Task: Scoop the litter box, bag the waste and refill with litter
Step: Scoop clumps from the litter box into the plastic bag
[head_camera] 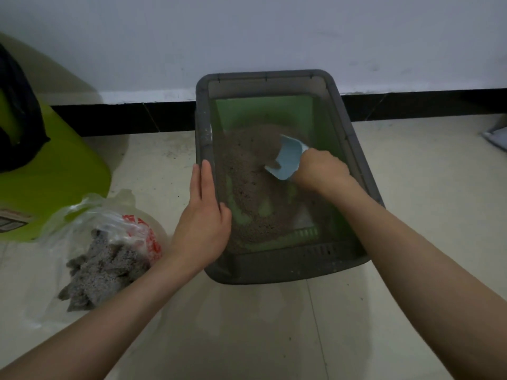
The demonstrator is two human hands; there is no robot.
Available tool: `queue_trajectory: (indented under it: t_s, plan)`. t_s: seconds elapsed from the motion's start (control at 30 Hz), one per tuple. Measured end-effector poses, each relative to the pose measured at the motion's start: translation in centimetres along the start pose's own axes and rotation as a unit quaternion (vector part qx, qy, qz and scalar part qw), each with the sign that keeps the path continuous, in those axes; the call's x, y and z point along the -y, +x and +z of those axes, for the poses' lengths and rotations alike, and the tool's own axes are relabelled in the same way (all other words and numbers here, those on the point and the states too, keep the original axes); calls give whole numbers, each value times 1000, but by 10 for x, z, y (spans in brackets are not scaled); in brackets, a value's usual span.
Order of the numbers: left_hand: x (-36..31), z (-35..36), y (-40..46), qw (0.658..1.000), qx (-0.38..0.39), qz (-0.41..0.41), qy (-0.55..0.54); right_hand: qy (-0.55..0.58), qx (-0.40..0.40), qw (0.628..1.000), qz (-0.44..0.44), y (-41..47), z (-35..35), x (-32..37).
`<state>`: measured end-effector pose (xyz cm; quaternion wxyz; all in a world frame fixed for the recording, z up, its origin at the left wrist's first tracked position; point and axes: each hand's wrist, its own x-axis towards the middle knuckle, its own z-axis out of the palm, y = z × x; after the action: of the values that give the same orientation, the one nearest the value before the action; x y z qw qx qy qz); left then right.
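Grey litter box (354,160) on the tiled floor (411,215), far end against the white wall (247,37) and its black skirting (123,119). Green inside, with brown-grey litter (247,171) heaped over most of the bottom; bare green patches showing through near the middle and along the near end. Slotted vents in the near wall.

Right hand (321,168) inside the box, reaching in over the right rim, fingers curled round the handle of a pale blue scoop (288,160); grip clamped on it, handle itself hidden by the hand. Scoop blade tilted, front edge dug into the litter at the middle of the box, a little litter lying in the bowl.

Left hand (203,215) laid flat along the left rim of the box, fingers straight and together pointing toward the wall, thumb tucked over the rim's inner side; grip apart, pressing, clasping nothing.

Left of the box, just beside the left wrist, a clear plastic bag (90,215) with red print lying open on the floor, grey clumps of waste (101,267) piled inside it. Behind the bag, a lime-green bin (55,174) with a black liner (16,111) hanging over its top, partly cut off by the picture's left edge. At the far right edge, a small grey shape on the floor, too little visible to tell what.
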<state>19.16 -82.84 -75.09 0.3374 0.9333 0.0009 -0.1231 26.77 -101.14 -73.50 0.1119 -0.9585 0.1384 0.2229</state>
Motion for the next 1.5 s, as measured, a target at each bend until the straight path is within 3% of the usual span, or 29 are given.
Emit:
queue_trajectory:
  t_s: [0.17,0.33,0.47,0.57,0.67,0.8,0.97,1.13,1.5]
  plan:
    - [2,1,1,1000,-3,4,-2,-145,-80,986,2,16,-18,9]
    - [4,2,1,1000,-6,10,-10,-269,-66,961,-27,36,-12,23]
    - [5,2,2,1000,-7,15,-11,-292,-64,954,-34,43,-1,22]
    - [7,3,3,1000,-9,19,-14,-225,-101,969,-32,31,-3,15]
    - [7,4,3,1000,-10,13,-22,-82,-126,989,-7,4,-14,3]
    - [5,3,2,1000,-9,13,-18,150,15,988,23,-32,-10,-6]
    - [5,2,2,1000,-7,9,-17,175,121,976,41,-48,25,-13]
    - [5,1,2,1000,-3,7,-13,293,122,945,78,-45,45,-16]
    - [4,1,2,1000,0,5,-10,375,116,915,95,-37,60,-16]
